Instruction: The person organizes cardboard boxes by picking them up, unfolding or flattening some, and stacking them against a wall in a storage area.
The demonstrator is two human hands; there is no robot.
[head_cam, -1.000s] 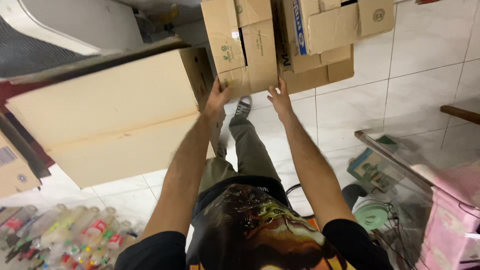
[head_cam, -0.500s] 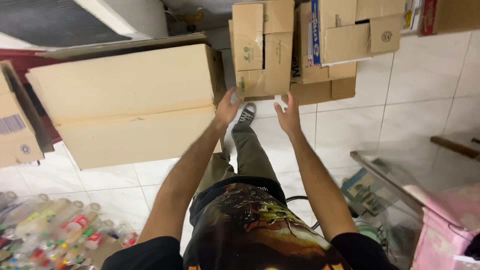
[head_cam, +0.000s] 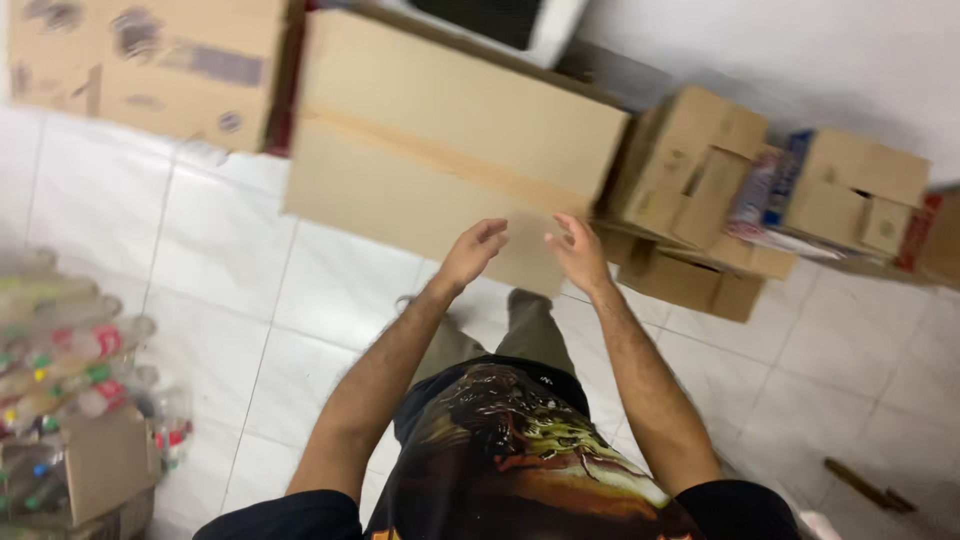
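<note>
Looking straight down at a white tiled floor. Both arms are stretched out in front of a black printed shirt. The left hand and the right hand are up in the air side by side with a small gap between them, fingers loosely spread and a bit curled, not gripping anything. Both hover in front of the lower edge of a big flat cardboard box that lies on the floor just ahead; whether the fingertips actually touch it is hard to tell, looks like they're just short of it.

Right of that box there's a pile of smaller cardboard boxes with open flaps, and another small box next to them with a blue and white package wedged in between. Another large box sits top left, blurry. Far left there's a heap of empty plastic bottles with coloured caps, partly sitting in a little box. A shoe pokes out below the hands
</note>
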